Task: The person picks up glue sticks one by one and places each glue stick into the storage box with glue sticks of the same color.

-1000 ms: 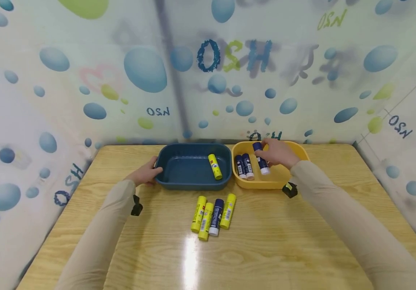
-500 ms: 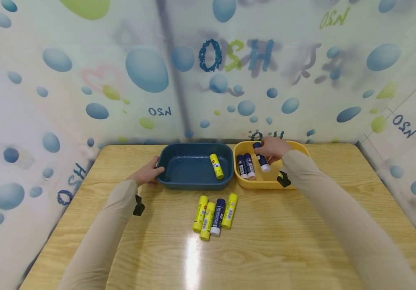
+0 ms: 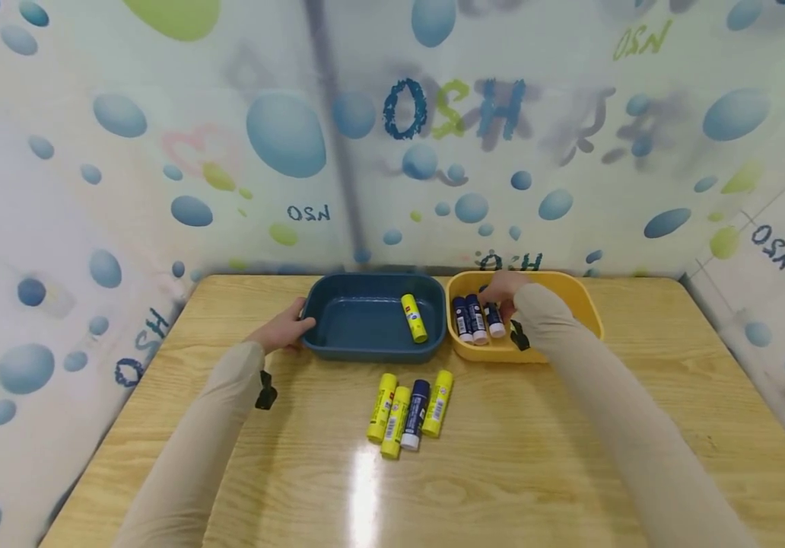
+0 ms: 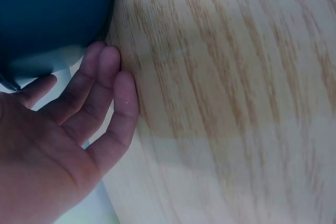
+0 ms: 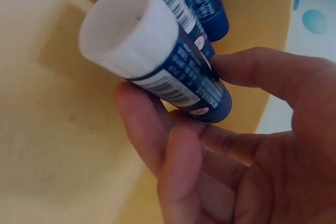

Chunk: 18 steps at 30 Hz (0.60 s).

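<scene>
My right hand (image 3: 510, 292) is in the yellow tray (image 3: 592, 313), holding a dark blue glue stick (image 5: 184, 80) with a white end between thumb and fingers. The held stick is tilted, its white end toward the camera in the right wrist view. Two more blue glue sticks (image 3: 469, 320) lie side by side at the tray's left, right beside the held one. At the left end of the dark blue tray (image 3: 373, 355), my left hand (image 3: 281, 330) grips the rim, thumb over the edge and fingers (image 4: 107, 69) against the outside. One yellow glue stick (image 3: 414, 318) lies in that tray.
In front of the trays, three yellow glue sticks (image 3: 395, 423) and a blue one (image 3: 416, 415) lie in a row on the wooden table (image 3: 536, 457). Both trays stand next to each other at the back edge, before a printed curtain (image 3: 365, 190).
My right hand has moved left and lowered the blue glue stick, bringing it close to the two lying in the yellow tray. My left hand stays on the blue tray's rim.
</scene>
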Motion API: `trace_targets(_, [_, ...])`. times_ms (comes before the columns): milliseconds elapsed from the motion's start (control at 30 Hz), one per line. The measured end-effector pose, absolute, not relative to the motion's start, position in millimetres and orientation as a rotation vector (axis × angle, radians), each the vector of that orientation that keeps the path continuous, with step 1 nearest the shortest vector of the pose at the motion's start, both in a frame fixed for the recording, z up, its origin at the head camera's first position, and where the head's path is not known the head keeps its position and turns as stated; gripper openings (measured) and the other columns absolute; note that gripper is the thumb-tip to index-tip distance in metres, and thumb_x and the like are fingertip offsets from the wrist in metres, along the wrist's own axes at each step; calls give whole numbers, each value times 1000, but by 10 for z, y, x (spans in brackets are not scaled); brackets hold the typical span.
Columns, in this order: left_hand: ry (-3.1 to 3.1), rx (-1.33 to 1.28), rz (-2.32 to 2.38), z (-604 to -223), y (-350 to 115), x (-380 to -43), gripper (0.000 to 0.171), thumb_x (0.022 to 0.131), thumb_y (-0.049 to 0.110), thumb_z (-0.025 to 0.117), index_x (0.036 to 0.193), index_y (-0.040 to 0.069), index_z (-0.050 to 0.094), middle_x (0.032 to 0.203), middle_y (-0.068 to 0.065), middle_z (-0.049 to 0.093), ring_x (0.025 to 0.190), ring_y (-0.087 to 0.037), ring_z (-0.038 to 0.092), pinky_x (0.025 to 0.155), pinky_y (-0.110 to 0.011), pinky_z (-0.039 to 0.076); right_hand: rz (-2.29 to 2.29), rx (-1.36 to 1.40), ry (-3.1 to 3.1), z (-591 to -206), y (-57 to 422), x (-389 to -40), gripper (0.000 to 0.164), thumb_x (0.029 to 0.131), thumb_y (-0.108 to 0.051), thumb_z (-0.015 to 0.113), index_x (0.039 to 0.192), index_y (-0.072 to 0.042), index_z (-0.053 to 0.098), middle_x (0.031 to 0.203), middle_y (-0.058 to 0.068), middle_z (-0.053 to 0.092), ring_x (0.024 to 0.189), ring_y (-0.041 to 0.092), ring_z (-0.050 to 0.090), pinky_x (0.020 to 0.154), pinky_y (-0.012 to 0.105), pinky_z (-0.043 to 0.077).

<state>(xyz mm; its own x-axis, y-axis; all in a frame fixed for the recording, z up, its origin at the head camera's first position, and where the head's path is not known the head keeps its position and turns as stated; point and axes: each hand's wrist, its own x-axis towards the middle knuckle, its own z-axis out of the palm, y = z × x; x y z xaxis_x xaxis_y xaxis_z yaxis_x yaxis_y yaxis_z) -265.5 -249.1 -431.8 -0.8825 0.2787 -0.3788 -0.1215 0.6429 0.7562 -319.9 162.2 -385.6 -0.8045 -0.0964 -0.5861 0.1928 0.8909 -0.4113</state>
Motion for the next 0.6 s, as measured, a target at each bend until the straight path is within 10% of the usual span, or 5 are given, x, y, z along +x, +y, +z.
trace_targets(600, [2384,149,1156,-4326,-2509,-2664,54,105,21,35,149,3,11,137,-37,34,79,-29,63,72,-46,51,-737,100,2322,-3936,1708,-3242,50,98,-24,50,131,14,46,97,20,69,85,26,69,72,30,55])
